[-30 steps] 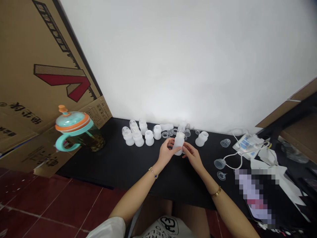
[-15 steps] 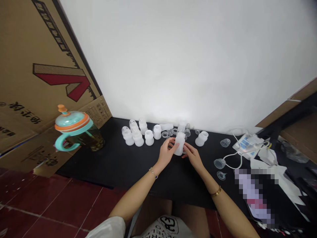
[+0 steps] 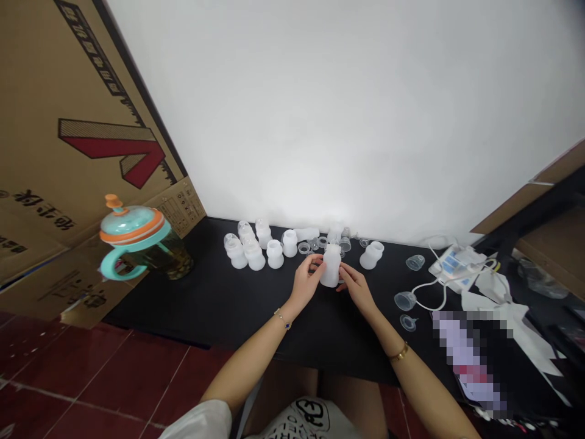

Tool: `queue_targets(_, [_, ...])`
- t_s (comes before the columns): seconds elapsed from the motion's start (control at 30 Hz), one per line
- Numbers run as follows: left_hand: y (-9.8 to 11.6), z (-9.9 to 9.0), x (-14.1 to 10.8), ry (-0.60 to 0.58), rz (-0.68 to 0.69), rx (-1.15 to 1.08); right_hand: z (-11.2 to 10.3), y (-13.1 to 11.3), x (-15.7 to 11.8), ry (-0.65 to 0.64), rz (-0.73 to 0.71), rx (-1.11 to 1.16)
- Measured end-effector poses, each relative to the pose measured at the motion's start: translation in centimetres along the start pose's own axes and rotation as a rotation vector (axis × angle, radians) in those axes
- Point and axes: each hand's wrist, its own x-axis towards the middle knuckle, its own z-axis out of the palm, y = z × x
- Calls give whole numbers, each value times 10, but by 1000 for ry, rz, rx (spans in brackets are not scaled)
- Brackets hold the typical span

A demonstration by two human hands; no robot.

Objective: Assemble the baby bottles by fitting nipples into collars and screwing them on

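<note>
Upright between my hands is a white translucent baby bottle (image 3: 329,268) with a ridged neck. My left hand (image 3: 306,281) is closed on its left side, thumb toward the front. The fingertips of my right hand (image 3: 357,288) are bent against the bottle's lower right side. Just behind are clear rings (image 3: 304,248) and a clear cup-shaped part (image 3: 345,244). An uncapped white bottle (image 3: 372,255) leans to the right of my hands. To the left stand two more uncapped bottles, one nearer (image 3: 275,255) and one farther back (image 3: 289,243).
Several bottles with clear domed caps (image 3: 254,253) are grouped left on the black table (image 3: 219,311). A teal-lidded jug (image 3: 134,238) stands beside a cardboard box (image 3: 36,152). At right lie a clear funnel (image 3: 405,301), a clear disc (image 3: 408,323), and a white cabled device (image 3: 458,268).
The bottle stays between both hands, turned slightly, with its front less covered by the left thumb. The hands have barely moved, and the other items are where they were.
</note>
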Motion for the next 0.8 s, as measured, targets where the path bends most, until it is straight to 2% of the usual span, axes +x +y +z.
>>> queue_targets(0.5, [-8, 3, 2, -46, -29, -61, 0, -7, -3, 8, -33, -25])
queue_targets(0.8, [-1, 1, 0, -46, -8, 16, 2, -8, -5, 2, -88, -115])
